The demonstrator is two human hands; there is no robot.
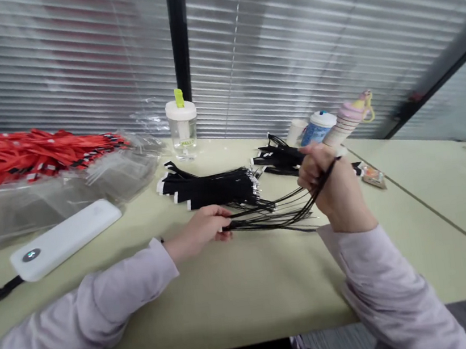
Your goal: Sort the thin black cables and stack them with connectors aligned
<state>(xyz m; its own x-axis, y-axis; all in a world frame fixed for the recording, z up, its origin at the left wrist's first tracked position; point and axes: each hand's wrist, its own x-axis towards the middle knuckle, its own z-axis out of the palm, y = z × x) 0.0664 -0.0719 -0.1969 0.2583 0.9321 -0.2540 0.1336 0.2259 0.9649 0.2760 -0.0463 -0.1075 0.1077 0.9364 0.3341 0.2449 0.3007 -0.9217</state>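
My left hand (203, 228) is closed, its thumb and fingers pinching one end of several thin black cords (271, 221) just above the table. Raised higher on the right, my right hand (333, 187) has its fingers wrapped round the other part of these cords, which stretch between both hands. Directly behind the left hand lies a stack of black straps (213, 188) with white ends on the left and thin cord ends on the right. A second pile of black straps (278, 160) is partly hidden behind my right hand.
Red lanyards (32, 152) lie on clear plastic bags (68, 193) at the left. Nearer is a white oblong device (67, 239) with a black strap. A clear lidded cup (183, 129), a blue jar (317, 127), an ice-cream-shaped object (348, 116) and a small packet (373, 176) stand farther back.
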